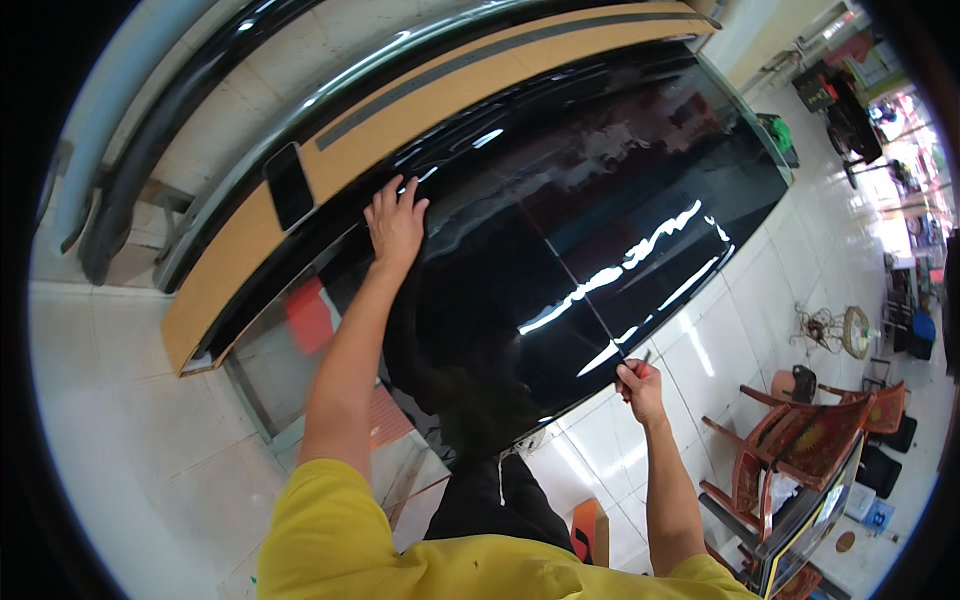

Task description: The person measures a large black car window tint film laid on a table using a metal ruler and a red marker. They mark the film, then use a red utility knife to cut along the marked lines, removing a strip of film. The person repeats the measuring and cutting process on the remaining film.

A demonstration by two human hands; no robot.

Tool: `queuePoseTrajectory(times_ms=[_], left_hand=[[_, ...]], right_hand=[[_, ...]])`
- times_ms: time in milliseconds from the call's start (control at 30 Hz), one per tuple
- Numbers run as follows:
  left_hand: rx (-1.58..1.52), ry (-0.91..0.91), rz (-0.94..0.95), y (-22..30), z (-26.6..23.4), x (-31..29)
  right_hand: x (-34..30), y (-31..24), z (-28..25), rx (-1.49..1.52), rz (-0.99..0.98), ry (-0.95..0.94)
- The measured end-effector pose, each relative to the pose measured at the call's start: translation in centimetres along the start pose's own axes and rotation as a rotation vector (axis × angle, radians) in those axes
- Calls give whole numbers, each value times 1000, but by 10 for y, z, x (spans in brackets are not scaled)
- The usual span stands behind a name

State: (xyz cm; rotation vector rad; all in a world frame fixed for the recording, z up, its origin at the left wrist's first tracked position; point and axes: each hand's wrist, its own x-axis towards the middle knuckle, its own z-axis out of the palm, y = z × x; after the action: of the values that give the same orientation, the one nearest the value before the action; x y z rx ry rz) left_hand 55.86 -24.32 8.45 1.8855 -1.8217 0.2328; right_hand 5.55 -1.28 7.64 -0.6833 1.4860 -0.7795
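A glossy black sheet of film (470, 290) lies over a glass-topped surface in front of me, and bright reflections show on it. My left hand (397, 225) rests on the film near its far left edge, fingers spread and holding nothing. A thin straight line, like a cut or seam, crosses the film from its middle to the near right edge. Where that line meets the edge, my right hand (640, 388) is closed around a small red utility knife (645, 369). My fingers cover most of the knife, and I cannot see its blade clearly.
A long tan board (240, 240) runs along the far side, bearing a phone (290, 187) and a dark metal ruler (420, 97). Dark rolls (150, 150) stand beyond it. Wooden chairs (800, 440) and a fan (855, 332) are to the right; an orange box (592, 530) stands near my legs.
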Motion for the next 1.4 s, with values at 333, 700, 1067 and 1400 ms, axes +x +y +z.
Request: queuePoseTrajectory(times_ms=[333, 700, 1067, 1400], left_hand=[[-103, 83, -536, -89, -95, -137], [-107, -244, -580, -126, -97, -89], [-185, -249, -560, -172, -126, -104], [-145, 19, -7, -134, -166, -158]], right_hand=[[-30, -11, -5, -77, -20, 63], [-42, -20, 5, -84, 6, 152], [-48, -36, 29, -260, -20, 94], [-36, -30, 34, -233, -31, 113]])
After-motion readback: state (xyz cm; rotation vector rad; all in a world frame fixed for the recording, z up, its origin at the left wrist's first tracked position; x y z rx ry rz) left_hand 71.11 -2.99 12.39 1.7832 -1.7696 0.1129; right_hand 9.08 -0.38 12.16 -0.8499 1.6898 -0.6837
